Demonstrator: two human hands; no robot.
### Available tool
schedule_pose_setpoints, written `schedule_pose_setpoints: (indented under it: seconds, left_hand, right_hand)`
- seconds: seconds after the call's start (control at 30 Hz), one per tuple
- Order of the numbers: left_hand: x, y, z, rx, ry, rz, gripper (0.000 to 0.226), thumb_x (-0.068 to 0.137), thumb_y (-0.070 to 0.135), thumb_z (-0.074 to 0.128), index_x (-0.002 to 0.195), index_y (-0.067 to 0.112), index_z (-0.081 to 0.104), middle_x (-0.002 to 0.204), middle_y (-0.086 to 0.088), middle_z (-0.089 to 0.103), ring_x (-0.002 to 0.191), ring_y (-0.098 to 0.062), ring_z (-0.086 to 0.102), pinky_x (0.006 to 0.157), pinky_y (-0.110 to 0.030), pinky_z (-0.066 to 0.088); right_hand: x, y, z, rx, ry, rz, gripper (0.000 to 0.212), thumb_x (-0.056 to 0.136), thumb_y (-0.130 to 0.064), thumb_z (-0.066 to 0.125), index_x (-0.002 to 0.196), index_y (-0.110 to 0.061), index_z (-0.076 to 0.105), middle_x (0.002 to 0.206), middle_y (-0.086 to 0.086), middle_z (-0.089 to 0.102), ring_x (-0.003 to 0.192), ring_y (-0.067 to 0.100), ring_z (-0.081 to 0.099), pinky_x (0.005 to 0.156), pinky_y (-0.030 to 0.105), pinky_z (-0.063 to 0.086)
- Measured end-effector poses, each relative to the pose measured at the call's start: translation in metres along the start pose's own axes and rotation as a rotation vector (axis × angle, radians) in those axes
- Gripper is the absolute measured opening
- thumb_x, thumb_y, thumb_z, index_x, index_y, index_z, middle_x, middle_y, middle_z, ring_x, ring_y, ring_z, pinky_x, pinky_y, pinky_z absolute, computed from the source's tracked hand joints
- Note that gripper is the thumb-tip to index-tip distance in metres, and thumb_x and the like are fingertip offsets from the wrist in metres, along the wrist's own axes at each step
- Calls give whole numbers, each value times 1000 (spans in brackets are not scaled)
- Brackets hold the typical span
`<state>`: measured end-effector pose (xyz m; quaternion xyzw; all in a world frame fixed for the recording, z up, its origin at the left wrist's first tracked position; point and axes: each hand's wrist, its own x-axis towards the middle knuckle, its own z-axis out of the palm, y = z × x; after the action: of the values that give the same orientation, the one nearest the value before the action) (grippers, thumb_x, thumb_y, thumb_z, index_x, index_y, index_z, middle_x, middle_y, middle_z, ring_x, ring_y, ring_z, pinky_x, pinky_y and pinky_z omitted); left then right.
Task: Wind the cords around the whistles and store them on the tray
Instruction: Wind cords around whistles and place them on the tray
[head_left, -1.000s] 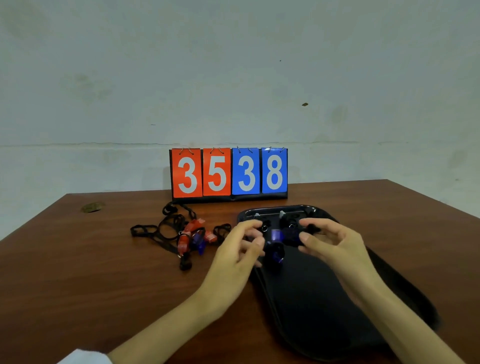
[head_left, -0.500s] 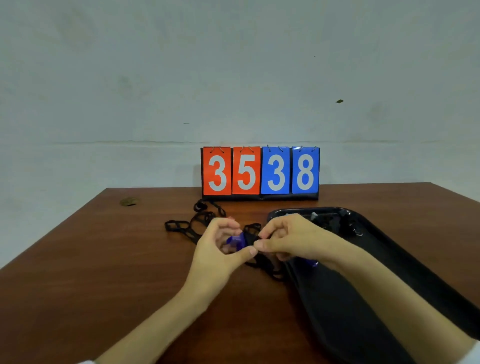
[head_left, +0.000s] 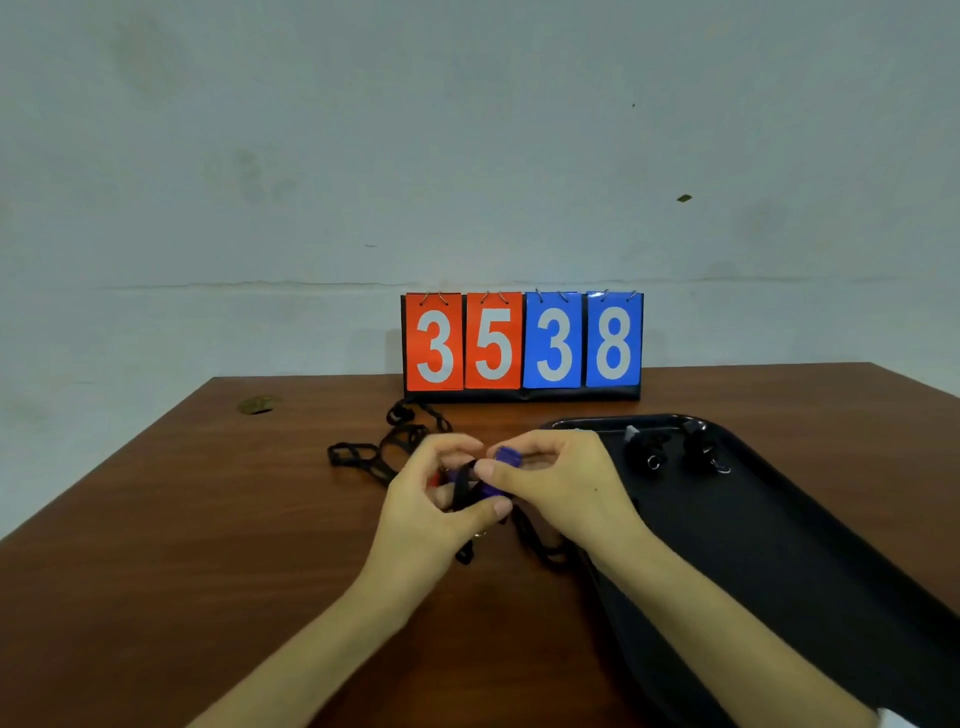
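Head cam | blue whistle (head_left: 502, 459) held just left of the tray (head_left: 779, 545) | left hand (head_left: 436, 501) pinching its black cord (head_left: 460, 488), right hand (head_left: 563, 483) pinching the body | done: two wound whistles (head_left: 645, 453) at tray's far end | left, I'd guess: this one plus the tangled pile (head_left: 384, 452) behind

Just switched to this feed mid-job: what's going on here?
A person holds a blue whistle in both hands: the left hand grips it and its black cord, the right hand pinches its top. They work above the table, just left of the tray. Two wound whistles lie at the tray's far end; more tangled cords lie on the table behind the hands.
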<state>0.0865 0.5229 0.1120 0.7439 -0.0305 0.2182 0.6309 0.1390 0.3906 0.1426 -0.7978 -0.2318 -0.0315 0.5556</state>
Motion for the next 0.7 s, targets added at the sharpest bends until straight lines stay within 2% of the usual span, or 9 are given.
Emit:
schedule_pose_setpoints:
  seconds: [0.07,0.17,0.27,0.37,0.43,0.47,0.53,0.6,0.7]
  left_hand:
    - [-1,3,1,-59,10,-41,26,75,0,72,94,17,67,93,4,71,83,-12,70,65,-16,53]
    - [2,-1,-2,-187,111,-177,14,80,-4,64,89,6,69,87,-9,71,68,-24,70,55,-24,56]
    - [10,-6,-11,-201,198,-296,21,85,-6,56,98,8,64,92,-12,65,63,-19,61,54,-28,50]
    - [19,-13,-22,-227,281,-370,33,83,-13,47,106,8,57,99,-15,58,68,-19,53,55,-28,40]
    - [25,-19,-32,-281,406,-434,31,85,-14,43,106,6,55,96,-17,56,64,-18,48,49,-28,36]
    - [27,-21,-37,-310,473,-466,27,88,-12,41,103,6,54,94,-17,56,62,-18,46,46,-27,35]
    - [31,-26,-45,-367,567,-526,20,93,-7,37,94,8,52,87,-15,54,54,-16,40,35,-21,31]
    - [34,-30,-51,-386,614,-547,19,95,-4,38,86,8,49,82,-13,53,50,-15,33,29,-17,25]
    - [36,-31,-55,-359,654,-534,20,95,0,35,83,6,50,70,-9,47,47,-16,31,30,-18,23]
  right_hand:
    - [2,1,-5,72,64,26,9,76,-23,74,84,-25,70,80,-12,70,76,-3,65,68,14,52]
    - [8,-1,-18,334,185,140,14,80,-18,70,93,-21,69,89,-5,71,88,5,66,77,21,53]
    - [13,-3,-32,698,241,267,21,87,-13,61,107,-9,62,103,8,65,97,20,66,81,35,56]
    - [14,-5,-39,844,333,254,16,95,-16,50,107,-7,55,108,15,56,97,24,64,72,35,59]
    - [16,-7,-43,881,396,226,11,98,-17,45,100,-9,51,106,15,54,87,23,65,60,29,59]
    - [16,-8,-45,889,413,222,10,99,-19,43,98,-11,50,99,12,53,75,19,63,51,24,56]
    - [17,-8,-49,908,401,246,13,98,-24,46,101,-12,49,78,5,50,51,10,49,37,16,39]
    - [18,-6,-51,942,329,306,22,93,-32,54,98,-11,52,64,2,49,40,7,37,32,14,28]
    - [18,-2,-54,904,111,423,31,88,-40,57,91,-9,57,60,0,52,35,5,33,32,13,26]
